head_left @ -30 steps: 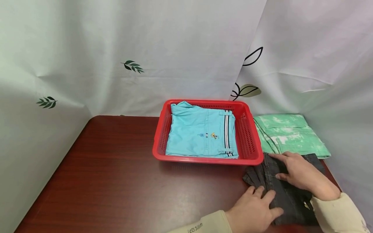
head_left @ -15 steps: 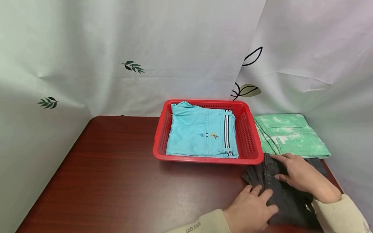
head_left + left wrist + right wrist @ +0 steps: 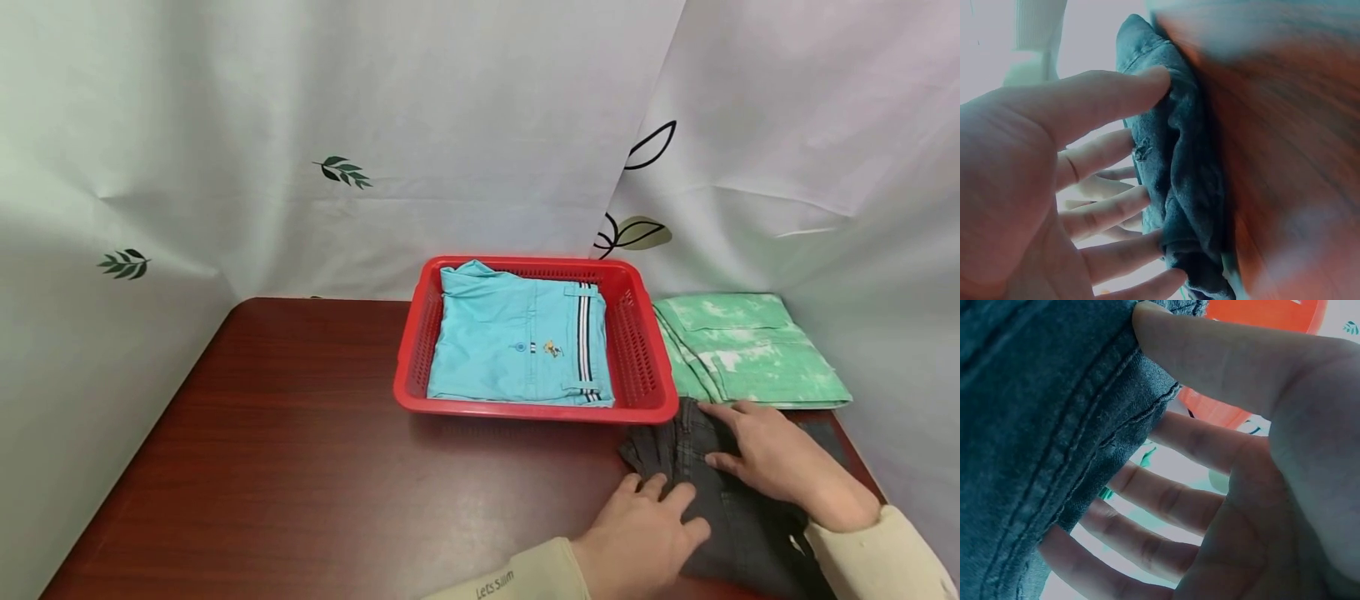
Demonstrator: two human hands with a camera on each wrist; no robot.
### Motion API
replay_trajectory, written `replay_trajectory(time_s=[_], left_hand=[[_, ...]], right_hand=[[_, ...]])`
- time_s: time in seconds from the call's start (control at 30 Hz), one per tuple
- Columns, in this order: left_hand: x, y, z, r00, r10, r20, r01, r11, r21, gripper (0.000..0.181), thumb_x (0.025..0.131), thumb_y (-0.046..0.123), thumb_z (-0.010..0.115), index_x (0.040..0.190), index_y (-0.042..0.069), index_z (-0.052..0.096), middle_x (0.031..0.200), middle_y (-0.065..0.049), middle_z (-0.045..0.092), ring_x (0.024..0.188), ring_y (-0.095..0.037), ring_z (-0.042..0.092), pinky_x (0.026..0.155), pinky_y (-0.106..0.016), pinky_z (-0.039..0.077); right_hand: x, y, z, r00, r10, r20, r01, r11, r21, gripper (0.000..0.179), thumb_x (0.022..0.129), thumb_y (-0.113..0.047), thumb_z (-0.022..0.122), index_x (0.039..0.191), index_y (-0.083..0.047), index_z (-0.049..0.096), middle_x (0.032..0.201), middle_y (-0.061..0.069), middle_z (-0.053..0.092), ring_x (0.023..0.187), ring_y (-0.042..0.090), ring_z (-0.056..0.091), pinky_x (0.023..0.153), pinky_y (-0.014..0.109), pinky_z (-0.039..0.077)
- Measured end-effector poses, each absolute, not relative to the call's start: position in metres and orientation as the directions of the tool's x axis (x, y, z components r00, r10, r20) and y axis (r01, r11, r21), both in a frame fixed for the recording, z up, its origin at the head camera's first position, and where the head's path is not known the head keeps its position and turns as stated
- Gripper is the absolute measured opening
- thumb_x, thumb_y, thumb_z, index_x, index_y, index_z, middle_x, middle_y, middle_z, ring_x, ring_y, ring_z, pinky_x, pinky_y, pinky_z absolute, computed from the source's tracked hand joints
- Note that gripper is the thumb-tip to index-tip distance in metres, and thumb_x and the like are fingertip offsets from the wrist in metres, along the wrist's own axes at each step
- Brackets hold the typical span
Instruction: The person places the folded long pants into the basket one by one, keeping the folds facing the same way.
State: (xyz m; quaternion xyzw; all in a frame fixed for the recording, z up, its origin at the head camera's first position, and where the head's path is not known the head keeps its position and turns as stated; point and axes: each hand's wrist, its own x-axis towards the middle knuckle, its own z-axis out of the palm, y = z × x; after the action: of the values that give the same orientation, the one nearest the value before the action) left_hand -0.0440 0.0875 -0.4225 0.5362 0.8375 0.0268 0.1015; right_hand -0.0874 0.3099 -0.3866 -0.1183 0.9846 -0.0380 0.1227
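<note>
Presently, the jeans (image 3: 723, 521) lie right of and nearer than the basket (image 3: 536, 411); my left hand (image 3: 641, 529) and right hand (image 3: 780, 458), apart, fingers relaxed, touch them, apparently to steady the folds.

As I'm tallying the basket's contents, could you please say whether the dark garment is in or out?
Out: the dark garment lies on the table beside the red basket, with the right hand touching it.

grips (image 3: 633, 533) (image 3: 780, 458): 2 | folded garments (image 3: 495, 333) (image 3: 757, 342) (image 3: 750, 533): 3 | basket (image 3: 536, 411): 1 | table (image 3: 337, 433): 1
</note>
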Motion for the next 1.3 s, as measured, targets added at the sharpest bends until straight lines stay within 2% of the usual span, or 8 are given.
replay_trajectory(time_s=[0.17,0.47,0.7,0.9,1.1,1.3], left_hand=[[-0.045,0.084,-0.422,-0.401,0.905,-0.144,0.892,0.421,0.165,0.048,0.094,0.054,0.065,0.138,0.040,0.054,0.149,0.011,0.040,0.131,-0.012,0.044,0.101,-0.028,0.044],[-0.046,0.077,-0.422,-0.415,0.901,-0.125,0.887,0.431,0.166,0.051,0.090,0.060,0.065,0.137,0.039,0.056,0.148,0.011,0.041,0.132,-0.012,0.045,0.102,-0.029,0.044],[-0.047,0.070,-0.423,-0.427,0.897,-0.115,0.882,0.441,0.166,0.050,0.090,0.060,0.065,0.135,0.039,0.057,0.148,0.011,0.040,0.134,-0.012,0.043,0.103,-0.031,0.044],[-0.047,0.063,-0.424,-0.414,0.905,-0.099,0.894,0.425,0.139,0.046,0.093,0.061,0.061,0.133,0.038,0.060,0.148,0.011,0.042,0.133,-0.013,0.044,0.101,-0.031,0.046],[-0.047,0.059,-0.422,-0.406,0.905,-0.128,0.896,0.422,0.138,0.043,0.095,0.058,0.059,0.134,0.038,0.058,0.149,0.012,0.041,0.136,-0.013,0.041,0.102,-0.031,0.044],[-0.048,0.053,-0.422,-0.426,0.903,-0.053,0.901,0.429,0.065,0.028,0.102,0.040,0.058,0.130,0.039,0.062,0.146,0.012,0.044,0.132,-0.010,0.042,0.094,-0.028,0.047]], right_hand=[[-0.084,0.310,-0.387,-0.941,-0.239,-0.240,-0.222,0.970,-0.094,0.072,0.082,-0.035,0.082,0.136,0.004,0.057,0.115,0.032,0.060,0.099,0.048,0.062,0.078,0.057,0.052],[-0.080,0.312,-0.385,-0.939,-0.251,-0.237,-0.234,0.967,-0.098,0.073,0.081,-0.039,0.082,0.136,0.002,0.058,0.121,0.034,0.058,0.103,0.049,0.062,0.078,0.058,0.052],[-0.080,0.312,-0.381,-0.921,-0.268,-0.283,-0.251,0.963,-0.095,0.078,0.075,-0.026,0.088,0.139,0.003,0.055,0.122,0.034,0.058,0.102,0.047,0.062,0.076,0.056,0.053],[-0.079,0.311,-0.383,-0.918,-0.272,-0.288,-0.255,0.962,-0.096,0.078,0.072,-0.017,0.088,0.138,0.006,0.053,0.120,0.032,0.059,0.092,0.040,0.066,0.071,0.053,0.054],[-0.080,0.312,-0.386,-0.923,-0.269,-0.275,-0.261,0.963,-0.065,0.068,0.071,-0.012,0.085,0.128,0.012,0.056,0.116,0.029,0.062,0.095,0.042,0.065,0.076,0.055,0.053],[-0.079,0.316,-0.389,-0.937,-0.259,-0.236,-0.242,0.965,-0.100,0.063,0.071,-0.013,0.087,0.122,0.011,0.060,0.111,0.024,0.065,0.095,0.041,0.065,0.076,0.054,0.053]])
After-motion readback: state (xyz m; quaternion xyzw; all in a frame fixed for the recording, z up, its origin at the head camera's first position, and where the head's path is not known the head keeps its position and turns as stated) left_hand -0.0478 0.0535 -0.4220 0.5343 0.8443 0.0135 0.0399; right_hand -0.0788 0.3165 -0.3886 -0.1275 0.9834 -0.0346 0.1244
